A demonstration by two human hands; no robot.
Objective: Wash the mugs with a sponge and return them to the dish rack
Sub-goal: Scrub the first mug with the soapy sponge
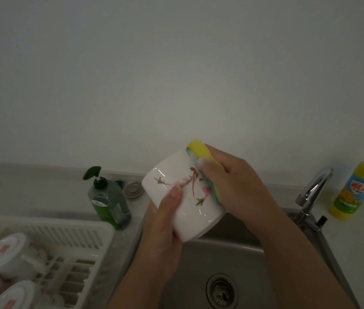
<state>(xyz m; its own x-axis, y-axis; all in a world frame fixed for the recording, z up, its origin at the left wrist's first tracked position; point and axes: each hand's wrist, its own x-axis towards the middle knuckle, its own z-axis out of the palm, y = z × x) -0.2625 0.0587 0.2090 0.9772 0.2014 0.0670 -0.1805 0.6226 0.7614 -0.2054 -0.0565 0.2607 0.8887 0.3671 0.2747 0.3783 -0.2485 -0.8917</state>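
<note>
Pretty dim shot, but here's what's going on. The mug (170, 172) is up in the air over the sink (239, 259), tilted on its side, white with a little pink-and-green flower print. The left hand (165, 226) grips it from below, thumb laid across the printed side and the other fingers wrapped round the back where I can't see them. The right hand (234, 186) is curled round a yellow sponge (199, 150) with a greenish scrub face, pressing it flat against the mug's wall at the end farther from the camera. The thumb sits on the sponge's near edge. I think the mug's mouth points down and to the right, toward the basin, though the light is too poor to be sure.

Down in the basin you can see the round drain (221, 291). The chrome faucet (312, 190) is at the right rim of the sink, and a yellow bottle (357, 188) with a red cap stands just beyond it on the tabletop (31, 192). On the left side of the sink there's a clear pump bottle (109, 201) of green soap, with a grey sink plug (133, 190) lying just beside it. The white dish rack (83, 233) is at the lower left, holding more white mugs (7, 253) turned upside down.
</note>
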